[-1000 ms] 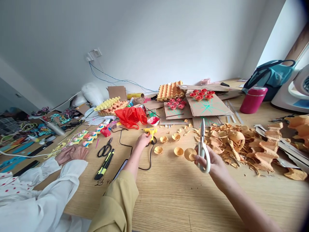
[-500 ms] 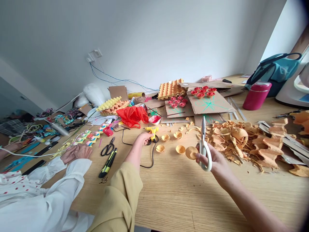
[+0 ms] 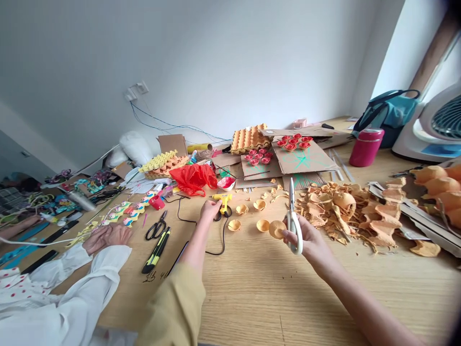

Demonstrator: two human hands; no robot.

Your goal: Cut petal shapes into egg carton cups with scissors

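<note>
My right hand (image 3: 306,240) grips white-handled scissors (image 3: 292,216) with the blades pointing up, and also pinches a round orange paper cup (image 3: 276,229) against them. My left hand (image 3: 210,210) reaches across the table and closes on the handle of a yellow glue gun (image 3: 222,201), whose black cord (image 3: 220,240) loops back over the wood. Three more small orange cups (image 3: 248,216) lie between my hands.
A heap of torn orange egg-carton scraps (image 3: 345,211) lies to the right. Cardboard sheets with red paper flowers (image 3: 295,154), egg trays, a red bag (image 3: 192,177) and a pink flask (image 3: 365,147) stand behind. Another person's hands (image 3: 106,236) rest at left near black scissors (image 3: 155,226) and a utility knife.
My left hand has stayed on the glue gun and closed round its handle. My right hand with the scissors and cup has barely shifted; the view swung slightly right.
</note>
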